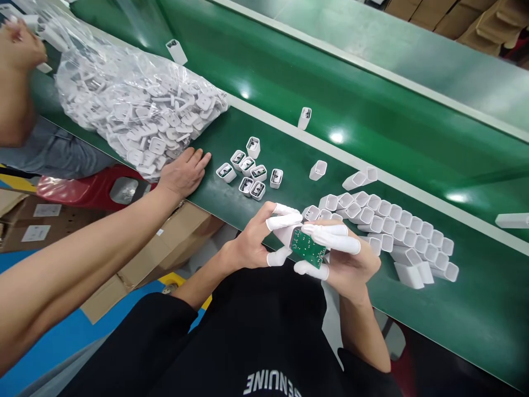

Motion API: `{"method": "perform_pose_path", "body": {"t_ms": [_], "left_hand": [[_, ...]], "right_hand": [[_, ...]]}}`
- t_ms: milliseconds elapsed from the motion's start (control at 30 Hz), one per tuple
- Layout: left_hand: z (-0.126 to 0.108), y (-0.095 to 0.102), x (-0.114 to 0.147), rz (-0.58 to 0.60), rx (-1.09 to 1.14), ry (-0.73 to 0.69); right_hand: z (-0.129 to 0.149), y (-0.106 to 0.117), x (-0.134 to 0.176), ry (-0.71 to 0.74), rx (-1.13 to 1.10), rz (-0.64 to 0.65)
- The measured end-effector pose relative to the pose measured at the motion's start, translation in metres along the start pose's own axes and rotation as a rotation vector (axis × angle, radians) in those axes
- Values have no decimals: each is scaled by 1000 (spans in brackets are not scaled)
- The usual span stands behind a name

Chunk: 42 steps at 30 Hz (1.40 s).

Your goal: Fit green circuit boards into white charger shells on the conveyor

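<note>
My left hand [264, 234], with white finger cots, is closed around a white plastic housing [284, 235]. In my right hand [343, 251], also in finger cots, is a green circuit board [308, 247], its near end at the housing's opening. How far the board sits inside is hidden. Just beyond my hands stands a cluster of housings with parts inside [258, 172]. Many open white housings [397, 223] are grouped in rows to my right.
A co-worker's hand [184, 172] rests on the bench edge beside a clear bag of white plastic pieces [140, 110]. Another person's hand [20, 44] is at far left. Single housings [305, 118] lie along the green belt [264, 71]. Cardboard boxes [165, 248] stand below the bench.
</note>
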<state>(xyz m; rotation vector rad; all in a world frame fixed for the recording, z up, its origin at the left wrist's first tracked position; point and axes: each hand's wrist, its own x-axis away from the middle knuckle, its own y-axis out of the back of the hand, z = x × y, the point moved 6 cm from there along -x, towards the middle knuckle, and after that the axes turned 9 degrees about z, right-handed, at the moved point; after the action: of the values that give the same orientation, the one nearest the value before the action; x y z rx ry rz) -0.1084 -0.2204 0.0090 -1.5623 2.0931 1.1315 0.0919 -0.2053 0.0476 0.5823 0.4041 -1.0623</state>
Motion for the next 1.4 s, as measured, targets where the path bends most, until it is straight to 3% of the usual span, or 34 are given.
{"method": "perform_pose_path", "body": {"t_ms": [533,1400], "left_hand": [[-1,-4,-3,25,7,-14],[13,-15,10,34,144,78]], "right_hand": [[-4,4,8,-30,81,10],[-4,1,2,-89,148,41]]}}
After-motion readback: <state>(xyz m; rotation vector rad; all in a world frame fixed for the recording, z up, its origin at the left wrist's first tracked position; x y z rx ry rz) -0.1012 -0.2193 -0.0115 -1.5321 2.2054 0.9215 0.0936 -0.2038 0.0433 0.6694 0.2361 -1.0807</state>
